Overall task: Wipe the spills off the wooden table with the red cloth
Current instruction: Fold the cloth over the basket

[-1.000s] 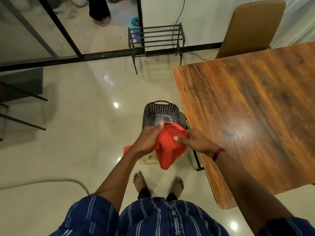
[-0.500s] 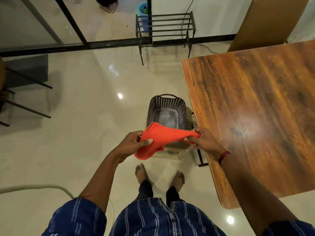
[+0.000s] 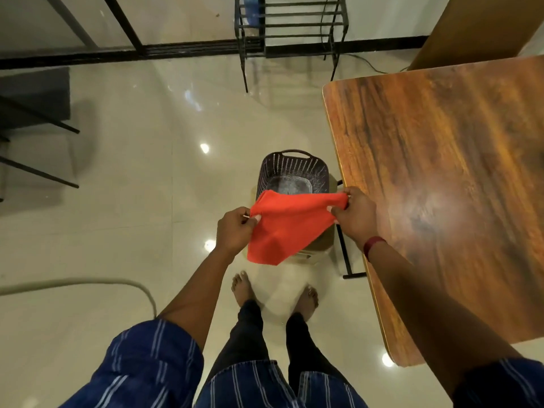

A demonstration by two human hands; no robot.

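Observation:
The red cloth (image 3: 287,226) hangs spread between my two hands, above the floor and just left of the wooden table (image 3: 459,184). My left hand (image 3: 234,231) pinches its left corner. My right hand (image 3: 354,216) pinches its right corner, close to the table's left edge. The cloth's lower part droops to a point. The tabletop is glossy brown with a bright glare patch; I cannot make out any spill on it.
A dark perforated basket (image 3: 294,169) sits on a low stool under the cloth, beside the table leg (image 3: 346,257). A brown chair (image 3: 477,28) stands at the table's far side. A black metal rack (image 3: 290,28) is by the wall. A hose (image 3: 88,284) lies on the floor.
My hands have moved apart and pulled the bunched cloth open into a spread sheet. The view has tilted further down.

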